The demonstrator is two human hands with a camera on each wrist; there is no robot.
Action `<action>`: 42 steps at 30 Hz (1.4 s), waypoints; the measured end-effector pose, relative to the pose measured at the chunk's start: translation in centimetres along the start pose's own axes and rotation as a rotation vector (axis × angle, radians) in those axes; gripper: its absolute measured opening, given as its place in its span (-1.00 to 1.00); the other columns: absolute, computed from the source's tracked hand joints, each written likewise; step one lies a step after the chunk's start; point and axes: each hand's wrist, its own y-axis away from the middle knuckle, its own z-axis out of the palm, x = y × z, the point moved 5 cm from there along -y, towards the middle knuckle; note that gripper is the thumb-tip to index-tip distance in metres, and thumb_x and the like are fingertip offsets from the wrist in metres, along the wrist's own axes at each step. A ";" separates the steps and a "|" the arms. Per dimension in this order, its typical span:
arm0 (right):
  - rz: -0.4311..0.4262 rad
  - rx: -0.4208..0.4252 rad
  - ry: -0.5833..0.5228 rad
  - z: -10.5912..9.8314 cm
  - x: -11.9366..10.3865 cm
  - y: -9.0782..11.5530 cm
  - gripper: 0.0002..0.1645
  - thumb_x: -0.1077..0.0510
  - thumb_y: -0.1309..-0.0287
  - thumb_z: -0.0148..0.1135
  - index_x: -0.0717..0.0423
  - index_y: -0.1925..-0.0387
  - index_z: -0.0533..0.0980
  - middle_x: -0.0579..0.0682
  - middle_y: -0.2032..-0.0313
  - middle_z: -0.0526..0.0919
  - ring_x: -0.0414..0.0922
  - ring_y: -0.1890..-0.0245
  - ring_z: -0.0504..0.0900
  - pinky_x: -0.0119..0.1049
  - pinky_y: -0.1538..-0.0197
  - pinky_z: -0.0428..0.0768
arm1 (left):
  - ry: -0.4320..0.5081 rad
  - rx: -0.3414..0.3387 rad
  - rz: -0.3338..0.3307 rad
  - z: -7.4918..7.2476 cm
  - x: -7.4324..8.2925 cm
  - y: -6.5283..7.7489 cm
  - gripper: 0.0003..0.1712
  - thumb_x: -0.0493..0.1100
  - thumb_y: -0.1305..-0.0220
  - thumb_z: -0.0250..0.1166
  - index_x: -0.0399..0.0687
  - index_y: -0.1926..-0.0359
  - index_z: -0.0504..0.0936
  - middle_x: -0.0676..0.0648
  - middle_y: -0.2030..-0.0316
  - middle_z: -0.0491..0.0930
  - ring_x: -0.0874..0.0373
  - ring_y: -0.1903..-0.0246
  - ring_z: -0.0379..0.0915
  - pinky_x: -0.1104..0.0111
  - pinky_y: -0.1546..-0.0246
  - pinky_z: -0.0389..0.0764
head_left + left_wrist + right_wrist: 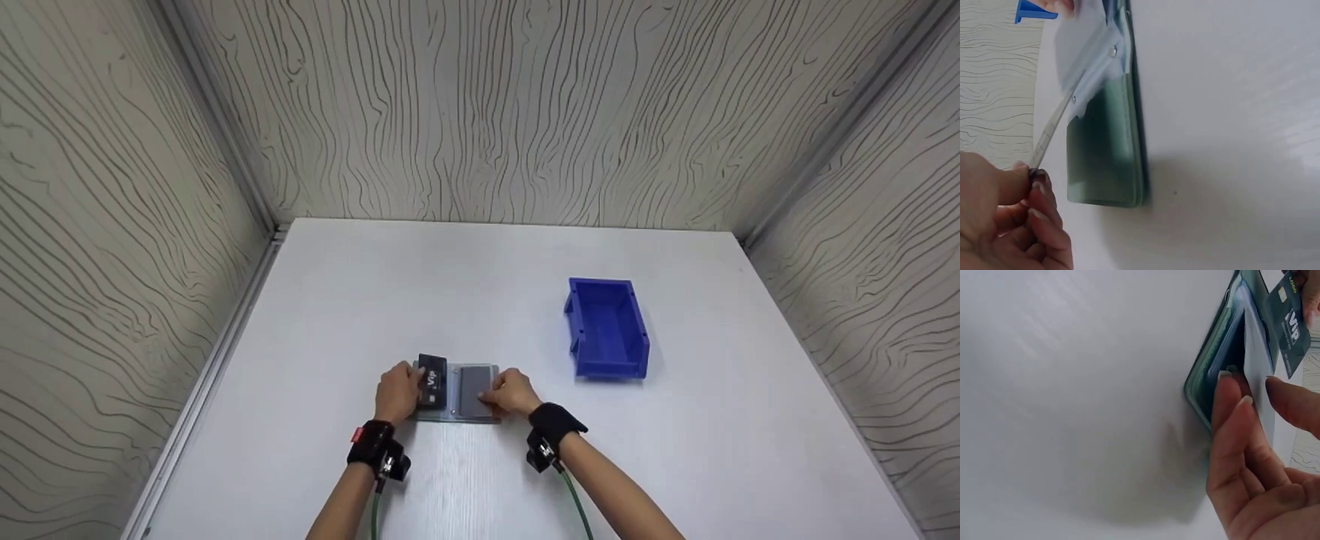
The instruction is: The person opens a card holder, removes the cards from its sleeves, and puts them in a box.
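A dark card (433, 381) printed "VIP" is pinched between the thumb and fingers of my left hand (396, 391). In the left wrist view the card (1053, 129) appears nearly edge-on, tilted above the green cover (1103, 152) of a card holder. That card holder (475, 391) lies spread on the table, with clear sleeves and small metal snaps. My right hand (516, 393) grips its right side. Seen from the right wrist, fingers (1227, 396) reach between the layers while the thumb (1292, 402) lies against a pale sleeve (1258, 365), parting it from the rest.
A blue plastic bin (611, 370) stands on the white table (360, 292), right of the hands and farther back. Patterned panels (480, 112) enclose the table at the back and both sides. Green cables (574, 495) run from the wrist cameras.
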 end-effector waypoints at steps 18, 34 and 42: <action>-0.001 -0.202 -0.238 -0.5 -0.5 1.2 -0.61 0.12 -0.27 0.20 0.50 0.30 0.56 0.28 0.47 0.71 -0.24 0.63 0.62 -0.40 0.50 0.55 | 0.232 -0.070 0.105 3.6 3.3 0.9 -0.75 -0.19 -0.37 0.16 -0.25 0.45 0.49 0.04 0.56 0.35 0.21 0.52 0.24 0.36 0.44 0.30; -0.048 -0.069 -0.320 -3.9 -0.4 2.3 -0.83 0.35 -0.21 0.19 0.48 0.40 0.51 0.02 0.65 0.64 -0.31 0.69 0.56 -0.39 0.49 0.61 | 0.167 -0.036 0.104 3.6 3.7 1.1 -0.73 -0.16 -0.39 0.14 -0.22 0.44 0.48 -0.02 0.56 0.43 0.19 0.54 0.28 0.34 0.47 0.33; -0.028 0.066 -0.287 -11.0 0.7 3.4 -0.80 0.32 -0.27 0.15 0.49 0.33 0.51 -0.05 0.63 0.64 -0.32 0.66 0.56 -0.47 0.50 0.56 | 0.088 -0.042 0.078 2.4 2.2 0.9 -0.73 -0.16 -0.40 0.10 -0.18 0.45 0.43 -0.03 0.55 0.42 0.14 0.52 0.31 0.31 0.45 0.33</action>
